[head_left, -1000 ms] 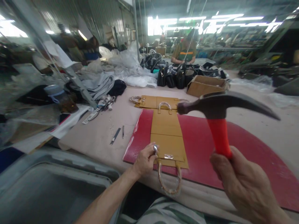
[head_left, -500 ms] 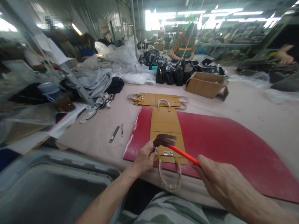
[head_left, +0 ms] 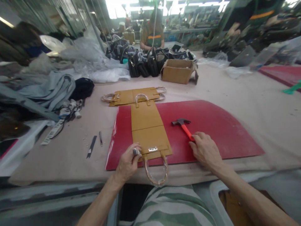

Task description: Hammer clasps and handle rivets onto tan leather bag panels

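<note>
A tan leather bag panel [head_left: 148, 119] with plastic-wrapped handles lies unfolded over the red board [head_left: 183, 141]. A metal clasp plate [head_left: 153, 149] sits near its front edge. My left hand [head_left: 128, 161] is closed at the panel's front left corner, with a small silver metal piece [head_left: 135, 152] between its fingers; its exact kind is unclear. My right hand [head_left: 207, 149] is wrapped round the red handle of a claw hammer [head_left: 185, 127]. The hammer's head is down at the board, to the right of the panel.
A second tan bag panel [head_left: 127, 96] lies behind. Left of the board are a flat blade [head_left: 91, 146] and a thin metal rod [head_left: 100, 138]. Farther back stand black bags [head_left: 143, 66] and a cardboard box [head_left: 178, 71]. A co-worker [head_left: 154, 36] sits across the table.
The hammer has moved from above the panel's clasp, right and down to the board, still in my right hand. My left hand stays at the panel's corner. The view has turned right.
</note>
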A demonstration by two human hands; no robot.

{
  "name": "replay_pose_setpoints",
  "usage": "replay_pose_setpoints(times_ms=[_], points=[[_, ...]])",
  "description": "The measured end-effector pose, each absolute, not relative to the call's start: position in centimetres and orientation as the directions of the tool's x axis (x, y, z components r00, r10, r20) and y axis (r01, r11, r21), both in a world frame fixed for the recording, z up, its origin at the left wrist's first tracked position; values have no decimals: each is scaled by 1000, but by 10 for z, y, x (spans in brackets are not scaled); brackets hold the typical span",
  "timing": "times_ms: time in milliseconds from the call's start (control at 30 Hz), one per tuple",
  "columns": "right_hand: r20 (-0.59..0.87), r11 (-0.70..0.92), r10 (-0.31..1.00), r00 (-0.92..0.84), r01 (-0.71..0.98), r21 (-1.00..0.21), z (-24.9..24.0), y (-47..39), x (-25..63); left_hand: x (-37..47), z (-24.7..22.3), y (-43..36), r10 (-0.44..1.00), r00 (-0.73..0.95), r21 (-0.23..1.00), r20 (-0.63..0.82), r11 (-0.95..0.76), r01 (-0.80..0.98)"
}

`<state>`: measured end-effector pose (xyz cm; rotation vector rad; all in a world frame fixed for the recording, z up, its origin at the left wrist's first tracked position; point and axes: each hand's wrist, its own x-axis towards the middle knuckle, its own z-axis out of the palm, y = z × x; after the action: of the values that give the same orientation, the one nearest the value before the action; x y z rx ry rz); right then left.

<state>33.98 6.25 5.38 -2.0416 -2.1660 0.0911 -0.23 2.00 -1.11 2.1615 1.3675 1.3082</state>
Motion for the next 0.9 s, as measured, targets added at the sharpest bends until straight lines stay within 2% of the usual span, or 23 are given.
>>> replay_pose_setpoints(times_ms=[67, 167, 367, 500, 567, 633, 700, 733, 800, 900], points=[[46, 92, 995, -84, 971, -222, 52, 52, 317, -4, -14, 20, 792, 183, 576, 583, -562, 594], [-116, 27, 990, -76, 925, -379, 48, 39, 277, -6, -14, 19, 787, 184, 572, 589, -566, 593], [-248, -109, 969, 10, 915, -388, 54, 41, 245, -10, -5, 20, 929, -31, 775, 368, -288, 562], [-281, -143, 960, 10, 877, -459, 54, 51, 253, -8, -1, 19, 895, 149, 731, 421, -432, 528], [-283, -160, 959, 12, 847, -506, 52, 54, 258, -5, -1, 19, 911, 152, 770, 383, -405, 492], [-271, -165, 963, 5, 802, -574, 51, 56, 261, -1, 0, 20, 962, -46, 889, 270, -231, 396], [-244, -157, 970, -12, 735, -659, 50, 55, 262, 3, 1, 23, 955, -273, 980, 118, -68, 185], [-234, -151, 972, -26, 692, -706, 50, 54, 262, 6, 2, 24, 944, -326, 996, 50, -24, 82], [-237, -159, 970, -56, 588, -793, 49, 51, 259, 14, 6, 27, 938, -347, 999, -5, -9, -40], [-306, -253, 947, -92, 370, -894, 45, 45, 250, 35, 17, 32, 961, -275, 998, 5, -22, -59]])
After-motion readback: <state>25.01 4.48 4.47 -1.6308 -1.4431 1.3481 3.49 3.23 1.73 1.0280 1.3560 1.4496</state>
